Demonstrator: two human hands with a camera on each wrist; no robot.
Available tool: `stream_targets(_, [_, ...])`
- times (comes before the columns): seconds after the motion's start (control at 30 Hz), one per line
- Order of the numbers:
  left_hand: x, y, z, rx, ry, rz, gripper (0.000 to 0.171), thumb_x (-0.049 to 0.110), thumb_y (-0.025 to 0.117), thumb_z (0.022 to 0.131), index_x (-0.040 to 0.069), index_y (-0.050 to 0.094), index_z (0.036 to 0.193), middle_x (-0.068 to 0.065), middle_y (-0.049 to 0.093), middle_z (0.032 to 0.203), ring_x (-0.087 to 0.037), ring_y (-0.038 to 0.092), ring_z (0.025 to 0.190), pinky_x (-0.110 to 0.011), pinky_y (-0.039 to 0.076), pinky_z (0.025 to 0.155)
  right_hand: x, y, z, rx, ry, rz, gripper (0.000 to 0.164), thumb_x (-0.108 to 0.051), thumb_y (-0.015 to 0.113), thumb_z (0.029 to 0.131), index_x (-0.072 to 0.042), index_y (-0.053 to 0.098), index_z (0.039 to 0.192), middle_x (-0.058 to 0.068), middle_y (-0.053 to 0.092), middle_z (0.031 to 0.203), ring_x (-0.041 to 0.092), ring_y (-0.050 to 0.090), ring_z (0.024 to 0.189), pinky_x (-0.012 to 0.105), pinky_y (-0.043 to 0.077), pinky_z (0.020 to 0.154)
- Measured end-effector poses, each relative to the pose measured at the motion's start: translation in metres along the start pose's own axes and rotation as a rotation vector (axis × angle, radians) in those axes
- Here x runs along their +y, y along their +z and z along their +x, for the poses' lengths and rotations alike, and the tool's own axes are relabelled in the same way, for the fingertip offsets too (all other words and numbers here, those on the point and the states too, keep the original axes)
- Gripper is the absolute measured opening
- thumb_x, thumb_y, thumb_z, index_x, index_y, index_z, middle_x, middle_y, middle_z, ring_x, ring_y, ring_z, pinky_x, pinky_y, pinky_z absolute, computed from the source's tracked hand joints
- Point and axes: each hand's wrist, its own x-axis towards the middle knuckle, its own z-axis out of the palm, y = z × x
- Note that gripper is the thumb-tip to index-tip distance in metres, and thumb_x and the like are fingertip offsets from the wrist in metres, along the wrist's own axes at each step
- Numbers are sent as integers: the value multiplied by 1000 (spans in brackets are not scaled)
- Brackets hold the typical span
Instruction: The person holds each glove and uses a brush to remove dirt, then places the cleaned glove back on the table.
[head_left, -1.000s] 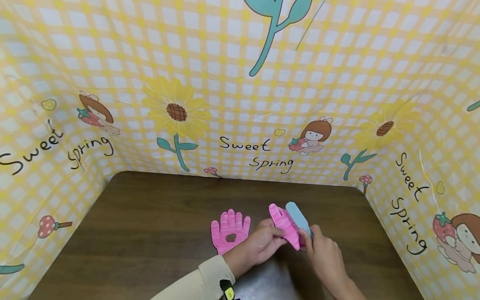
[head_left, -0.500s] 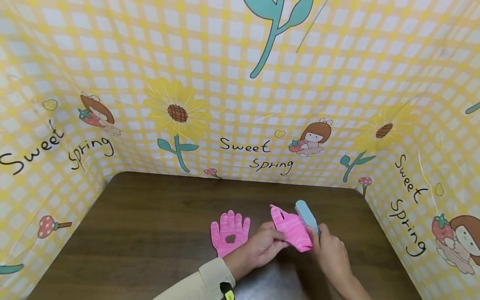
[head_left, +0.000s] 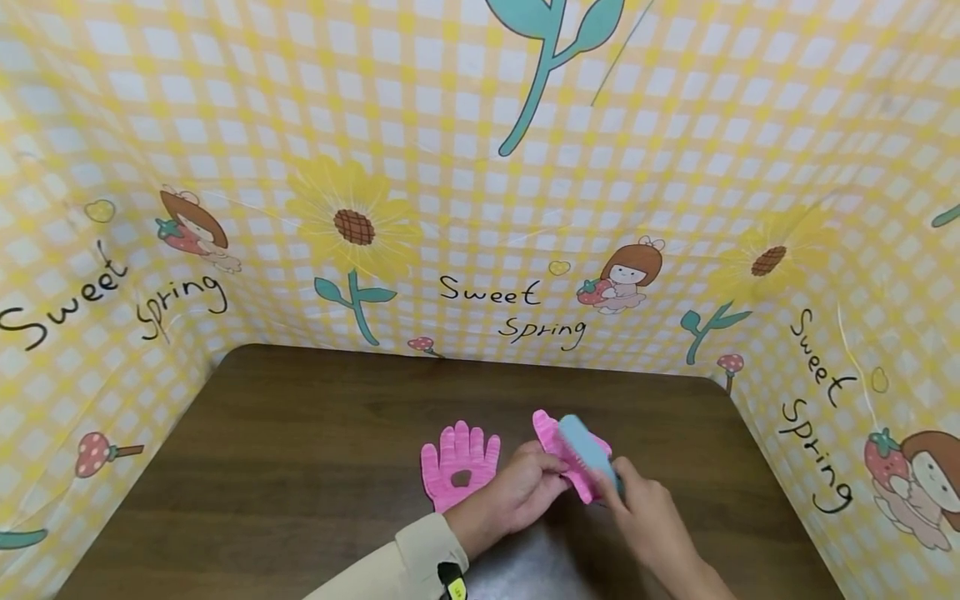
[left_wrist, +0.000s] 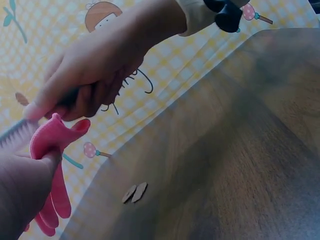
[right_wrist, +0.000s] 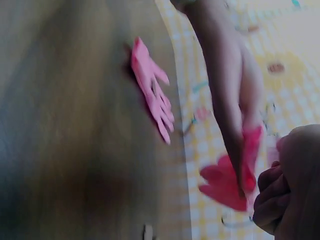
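Note:
My left hand point(head_left: 528, 487) pinches a pink knit glove point(head_left: 542, 423) by its near part, above the table. My right hand point(head_left: 652, 508) grips the handle of a light blue brush point(head_left: 587, 442). In the head view the brush lies across the held glove, bristle side toward it. The left wrist view shows the pale bristles point(left_wrist: 19, 136) beside the glove's folded cuff point(left_wrist: 52, 135), with its fingers hanging below. A second pink glove point(head_left: 457, 454) lies flat to the left, fingers pointing away, with a dark brown patch on it; the left forearm covers its lower end.
The brown wooden table point(head_left: 337, 400) is walled by a yellow checked cloth point(head_left: 465, 217) at the back and sides. Two small flat brown pieces point(left_wrist: 140, 192) lie on the table in the left wrist view.
The brush first shifted right, then swept back left across the held glove. That glove spread and turned, then folded again. The flat glove stays put.

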Motion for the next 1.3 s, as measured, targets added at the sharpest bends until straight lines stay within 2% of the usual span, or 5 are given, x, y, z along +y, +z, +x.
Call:
stream_targets(0.1, [3, 1, 1, -33, -1, 9, 66, -18, 27, 89, -17, 21, 154, -30, 25, 164, -39, 19, 154, -57, 17, 126, -6, 5, -2, -31, -9, -43, 23, -33, 58, 104, -12, 54, 95, -9, 36, 60, 4, 35, 51, 21, 31, 45])
stream_targets(0.33, [0, -1, 0, -22, -32, 33, 69, -20, 28, 86, -15, 23, 154, -30, 30, 162, -41, 23, 153, -59, 20, 124, -1, 8, -1, 57, -8, -142, 26, -33, 60, 103, -10, 54, 93, -6, 38, 57, 10, 39, 51, 25, 32, 45])
stream_targets(0.8, [-2, 2, 0, -11, -36, 23, 65, -21, 27, 83, -19, 28, 149, -33, 30, 161, -43, 24, 152, -60, 20, 124, 8, 2, 6, 107, 42, -168, 30, -33, 60, 103, -9, 50, 88, -2, 39, 55, 17, 41, 51, 31, 34, 46])
stream_targets(1.13, [-2, 4, -3, 19, -26, 11, 58, -21, 29, 85, -18, 34, 143, -31, 40, 155, -35, 37, 145, -61, 22, 124, 13, -8, 13, 95, 126, -106, 37, -39, 54, 105, -3, 54, 97, 3, 45, 60, 20, 47, 54, 33, 38, 46])
stream_targets(1.3, [0, 2, -6, 32, -27, 17, 55, -19, 30, 88, -16, 35, 144, -30, 41, 154, -35, 36, 146, -61, 21, 125, 5, -7, 12, 78, 75, -16, 29, -35, 55, 105, -8, 54, 94, -1, 44, 61, 13, 44, 54, 27, 36, 47])
